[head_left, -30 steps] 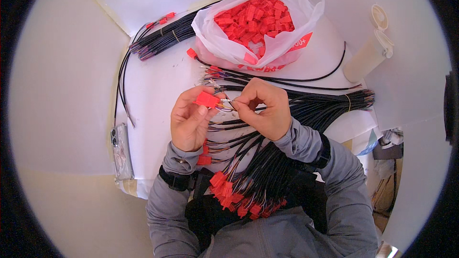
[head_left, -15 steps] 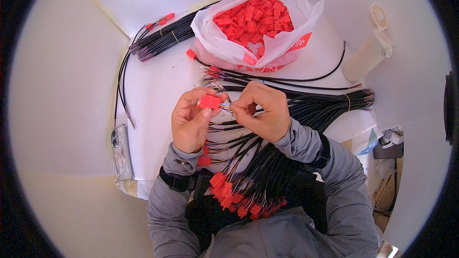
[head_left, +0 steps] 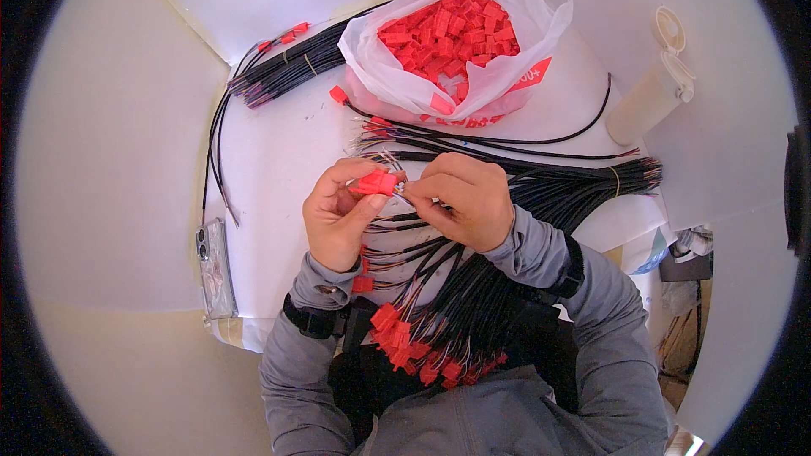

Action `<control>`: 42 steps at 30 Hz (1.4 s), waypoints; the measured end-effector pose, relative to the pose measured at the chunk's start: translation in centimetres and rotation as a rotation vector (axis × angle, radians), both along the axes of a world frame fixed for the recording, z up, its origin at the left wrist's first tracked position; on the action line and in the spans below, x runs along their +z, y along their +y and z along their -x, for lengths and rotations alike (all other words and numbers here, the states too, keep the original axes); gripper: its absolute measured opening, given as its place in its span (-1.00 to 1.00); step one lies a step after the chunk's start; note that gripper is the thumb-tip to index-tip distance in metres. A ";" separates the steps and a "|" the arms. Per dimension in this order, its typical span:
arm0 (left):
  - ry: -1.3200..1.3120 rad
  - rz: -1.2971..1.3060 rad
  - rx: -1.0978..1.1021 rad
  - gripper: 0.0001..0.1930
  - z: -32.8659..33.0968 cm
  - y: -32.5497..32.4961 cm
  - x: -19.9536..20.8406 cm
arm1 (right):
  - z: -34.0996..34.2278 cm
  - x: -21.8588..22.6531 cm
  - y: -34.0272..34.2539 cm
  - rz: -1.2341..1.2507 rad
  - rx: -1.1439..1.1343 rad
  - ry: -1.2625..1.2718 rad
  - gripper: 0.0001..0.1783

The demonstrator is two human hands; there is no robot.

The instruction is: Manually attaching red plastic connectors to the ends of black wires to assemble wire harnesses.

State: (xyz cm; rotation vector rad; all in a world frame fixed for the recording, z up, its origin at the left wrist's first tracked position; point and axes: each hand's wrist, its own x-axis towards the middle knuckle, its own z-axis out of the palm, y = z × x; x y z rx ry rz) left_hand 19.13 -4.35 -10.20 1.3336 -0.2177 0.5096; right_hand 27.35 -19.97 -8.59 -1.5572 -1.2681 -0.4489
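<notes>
Between the thumb and fingers of my left hand (head_left: pixel 335 215) is a red connector housing (head_left: pixel 374 183), its wire side turned toward my right hand (head_left: pixel 463 200). The right fingertips pinch thin wires (head_left: pixel 404 192) right at the housing's edge; the very tips are partly hidden. Loose bare wire ends stick up just behind the housing. Under and beside my hands lies a thick bundle of black cables (head_left: pixel 541 194). Several finished-looking cable ends with red connectors (head_left: pixel 401 342) hang toward my lap.
A white plastic bag (head_left: pixel 384 76) full of red housings (head_left: pixel 452 34) stands at the back. Another tied bundle of black cables (head_left: pixel 283 67) lies back left. A cream flip-lid bottle (head_left: pixel 642 105) stands at the right, a phone (head_left: pixel 217 270) at the left edge.
My right hand has shifted slightly, bringing its fingertips closer to the red housing. The housing has tilted a little and moved slightly right in my left hand.
</notes>
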 end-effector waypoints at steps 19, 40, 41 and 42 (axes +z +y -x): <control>-0.037 0.052 -0.067 -0.73 -0.2 -0.1 -0.3 | 0.2 0.2 0.1 -0.037 0.025 0.054 -0.84; -0.031 -0.063 -0.029 -0.72 0.3 -0.3 0.4 | 0.4 0.1 0.0 -0.002 0.117 0.384 -0.92; -0.032 -0.063 -0.030 -0.72 0.3 -0.3 0.3 | 0.4 0.1 0.0 0.007 0.119 0.397 -0.92; -0.038 -0.077 -0.025 -0.72 0.2 -0.2 0.2 | 0.4 0.1 0.0 0.007 0.121 0.397 -0.92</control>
